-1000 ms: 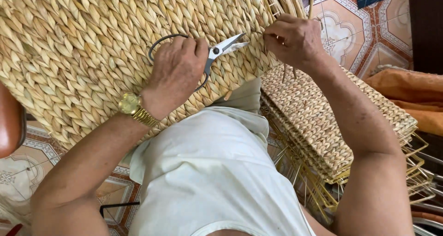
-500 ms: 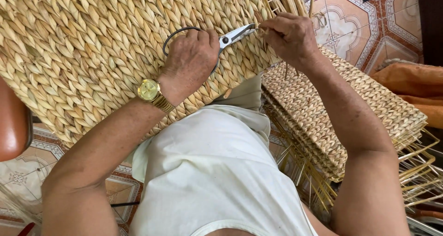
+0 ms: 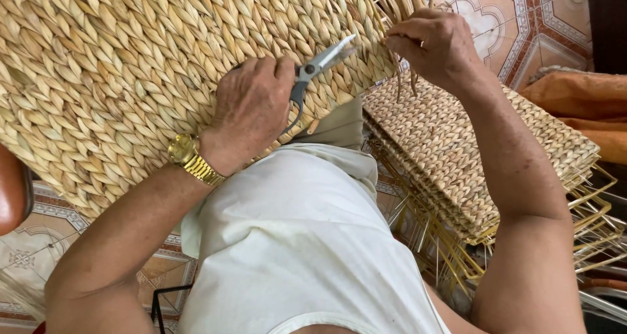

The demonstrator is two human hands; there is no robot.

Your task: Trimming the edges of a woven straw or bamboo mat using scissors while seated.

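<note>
A large woven straw panel (image 3: pixel 117 66) lies across my lap, filling the upper left of the view. My left hand (image 3: pixel 251 109), with a gold watch (image 3: pixel 186 152) on its wrist, grips a pair of steel scissors (image 3: pixel 320 65). The blades point up and to the right along the panel's edge. My right hand (image 3: pixel 434 43) pinches loose straw strands at the panel's right edge, a short gap beyond the scissor tips. The scissors' lower handle loop is mostly hidden under my left palm.
A stack of similar woven panels on yellow wire frames (image 3: pixel 457 138) stands to my right. Orange cloth (image 3: pixel 581 105) lies beyond it. Patterned floor tiles (image 3: pixel 509 7) show at the top right, and a brown rounded object (image 3: pixel 10 190) is at the left edge.
My left hand brought the scissors right, up to the strand in my right fingers, then drew them slightly back. My right hand has kept its pinch on the panel's edge.
</note>
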